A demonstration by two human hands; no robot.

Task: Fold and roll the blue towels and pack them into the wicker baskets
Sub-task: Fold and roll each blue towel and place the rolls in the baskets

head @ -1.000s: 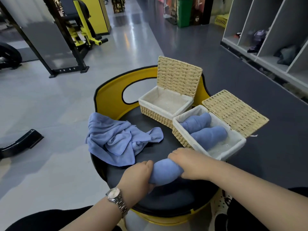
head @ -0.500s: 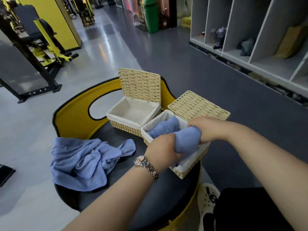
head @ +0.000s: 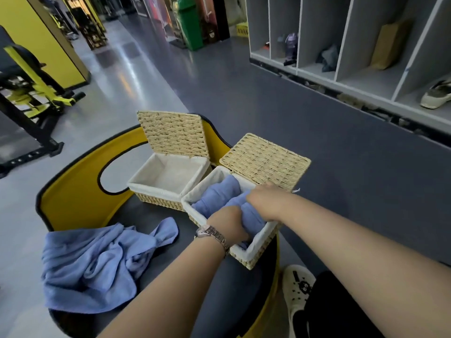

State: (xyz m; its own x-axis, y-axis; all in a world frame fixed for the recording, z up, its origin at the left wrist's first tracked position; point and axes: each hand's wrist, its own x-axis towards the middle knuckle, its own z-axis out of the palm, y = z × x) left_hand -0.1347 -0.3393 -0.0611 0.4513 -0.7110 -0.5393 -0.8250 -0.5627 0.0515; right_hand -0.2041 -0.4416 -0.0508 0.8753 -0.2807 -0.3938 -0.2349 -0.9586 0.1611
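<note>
Both hands (head: pixel 227 222) (head: pixel 264 201) grip a rolled towel (head: pixel 252 215) in the right basket (head: pixel 256 247)

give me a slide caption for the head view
Both hands, left hand and right hand, press a rolled blue towel into the near wicker basket.

The left basket (head: pixel 168 178) is open on top, so a hand can go straight down into it. Its lid (head: pixel 173 134) stands up like a wall at the back. The right basket (head: pixel 253 250) is crowded with rolled towels (head: pixel 217 196) and both hands. A loose towel (head: pixel 97 267) covers the tabletop (head: pixel 234 284) on the left.
</note>
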